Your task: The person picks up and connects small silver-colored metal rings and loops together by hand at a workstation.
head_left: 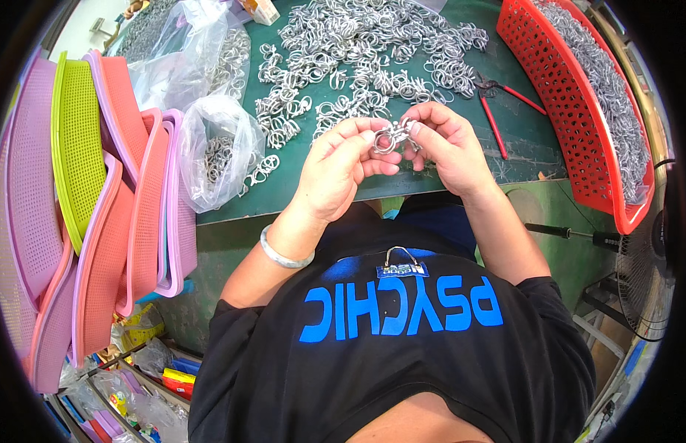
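My left hand and my right hand meet over the near edge of the green table. Between their fingertips is a small cluster of silver metal rings. Both hands pinch it, the left thumb on one side and the right thumb on the other. A large heap of similar metal rings spreads over the table just beyond my hands. A few more rings lie loose to the left, beside a clear plastic bag with rings inside.
Red-handled pliers lie open on the right of the table. Beyond them, a red perforated basket is full of metal pieces. Pink, purple and green plastic baskets stack at the left. A fan stands at the right.
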`<act>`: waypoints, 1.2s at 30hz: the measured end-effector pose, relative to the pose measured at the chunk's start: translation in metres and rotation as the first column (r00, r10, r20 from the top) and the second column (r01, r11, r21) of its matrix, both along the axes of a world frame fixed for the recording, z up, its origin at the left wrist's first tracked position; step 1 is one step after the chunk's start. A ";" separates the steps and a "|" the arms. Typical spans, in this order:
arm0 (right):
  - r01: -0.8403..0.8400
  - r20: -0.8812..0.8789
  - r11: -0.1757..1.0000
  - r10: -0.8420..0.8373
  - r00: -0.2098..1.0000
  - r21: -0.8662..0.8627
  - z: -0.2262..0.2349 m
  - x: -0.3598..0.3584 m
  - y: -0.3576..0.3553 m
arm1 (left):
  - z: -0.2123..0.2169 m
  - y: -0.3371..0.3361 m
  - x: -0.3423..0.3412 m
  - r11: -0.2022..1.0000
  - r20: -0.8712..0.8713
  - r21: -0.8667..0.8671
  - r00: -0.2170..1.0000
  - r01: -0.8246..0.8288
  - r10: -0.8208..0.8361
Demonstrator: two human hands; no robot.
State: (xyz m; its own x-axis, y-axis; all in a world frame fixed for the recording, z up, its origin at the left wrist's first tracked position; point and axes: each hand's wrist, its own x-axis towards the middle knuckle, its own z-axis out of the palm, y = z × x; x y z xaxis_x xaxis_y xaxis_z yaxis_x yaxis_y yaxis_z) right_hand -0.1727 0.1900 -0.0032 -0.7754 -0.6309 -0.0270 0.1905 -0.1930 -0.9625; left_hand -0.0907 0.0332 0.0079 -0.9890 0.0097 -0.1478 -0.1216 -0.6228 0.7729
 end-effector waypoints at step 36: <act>-0.031 0.123 0.999 0.029 0.992 0.012 -0.004 -0.001 0.002 | 0.000 0.009 0.000 0.948 -0.080 -0.292 0.991 -0.130 0.111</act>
